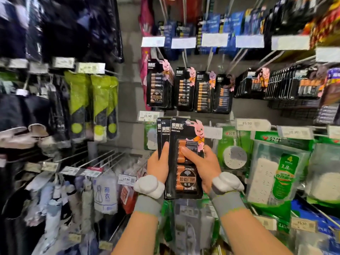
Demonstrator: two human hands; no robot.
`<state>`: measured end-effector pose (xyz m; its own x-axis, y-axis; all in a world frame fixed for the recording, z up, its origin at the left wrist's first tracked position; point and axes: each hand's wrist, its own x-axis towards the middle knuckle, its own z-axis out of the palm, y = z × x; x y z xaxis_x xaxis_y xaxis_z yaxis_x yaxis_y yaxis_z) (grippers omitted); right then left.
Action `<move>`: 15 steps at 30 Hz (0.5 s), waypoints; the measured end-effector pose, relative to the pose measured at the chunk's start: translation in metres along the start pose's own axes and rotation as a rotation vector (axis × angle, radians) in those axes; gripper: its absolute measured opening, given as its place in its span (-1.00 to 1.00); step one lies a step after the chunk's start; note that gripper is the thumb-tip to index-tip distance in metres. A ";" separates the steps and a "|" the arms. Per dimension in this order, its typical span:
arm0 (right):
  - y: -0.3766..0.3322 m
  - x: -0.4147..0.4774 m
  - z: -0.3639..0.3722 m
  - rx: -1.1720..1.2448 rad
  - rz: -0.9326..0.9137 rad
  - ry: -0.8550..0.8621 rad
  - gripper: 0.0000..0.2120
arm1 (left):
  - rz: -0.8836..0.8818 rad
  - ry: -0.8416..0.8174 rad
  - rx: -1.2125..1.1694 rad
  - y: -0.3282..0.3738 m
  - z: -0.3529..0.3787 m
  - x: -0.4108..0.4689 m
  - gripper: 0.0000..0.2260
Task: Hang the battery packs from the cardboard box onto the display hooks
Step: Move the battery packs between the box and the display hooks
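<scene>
- Peel the front pack off with the right hand while the left hand steadies the rest, then thread its top onto a thin metal display hook.
- Both hands' fingers grip the fanned stack of glossy black card battery packs with orange cells, held just below the hanging row of matching packs.

Packs in left hand, right hand
</scene>
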<state>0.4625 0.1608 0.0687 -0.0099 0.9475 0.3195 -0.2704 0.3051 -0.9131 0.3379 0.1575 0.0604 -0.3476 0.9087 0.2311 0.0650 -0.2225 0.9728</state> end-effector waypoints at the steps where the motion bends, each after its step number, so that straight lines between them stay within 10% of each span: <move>1: -0.003 0.001 0.002 0.000 -0.007 -0.010 -0.69 | 0.012 -0.003 -0.008 0.003 -0.001 0.002 -0.67; 15: -0.026 0.084 0.054 0.008 -0.132 -0.022 -0.62 | 0.150 -0.067 -0.095 0.049 -0.020 0.092 -0.74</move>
<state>0.4166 0.2275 0.1326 0.0057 0.8967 0.4425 -0.2780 0.4265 -0.8607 0.2905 0.2236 0.1288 -0.2778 0.8835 0.3771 0.0213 -0.3868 0.9219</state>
